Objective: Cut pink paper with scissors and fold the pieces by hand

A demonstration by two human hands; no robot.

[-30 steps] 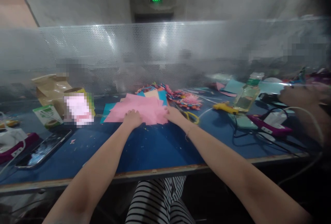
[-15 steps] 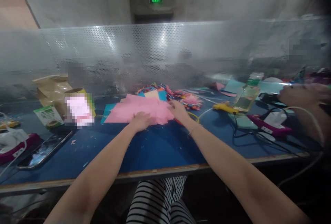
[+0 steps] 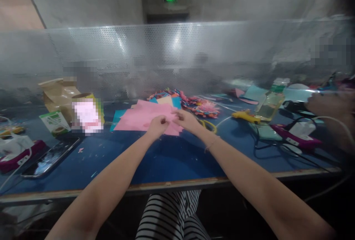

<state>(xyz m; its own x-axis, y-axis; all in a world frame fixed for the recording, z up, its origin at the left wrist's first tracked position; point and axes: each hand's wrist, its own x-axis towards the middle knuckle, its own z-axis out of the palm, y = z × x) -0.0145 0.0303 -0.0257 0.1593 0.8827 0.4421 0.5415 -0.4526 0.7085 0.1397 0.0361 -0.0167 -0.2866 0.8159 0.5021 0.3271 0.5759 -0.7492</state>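
Observation:
A loose pile of pink paper sheets (image 3: 138, 118) lies on the blue table (image 3: 166, 158), with blue and yellow sheets (image 3: 166, 101) behind it. My left hand (image 3: 157, 125) and my right hand (image 3: 185, 119) meet over the pile's near right corner. Both have fingers curled and pinched at the pink paper's edge. Yellow-handled scissors (image 3: 208, 125) lie just right of my right wrist.
Folded paper flowers (image 3: 203, 107), a yellow glue gun (image 3: 245, 115), a bottle (image 3: 270, 101) and cables (image 3: 277, 145) sit to the right, by another person's hand (image 3: 330, 103). A phone (image 3: 50, 157), a small green box (image 3: 55, 122) and a brown bag (image 3: 57, 94) are at left. A perforated screen (image 3: 177, 55) runs behind.
My hands lay apart and flat on the pink sheets; they have since drawn together at the pile's near right corner and closed into pinches on the paper.

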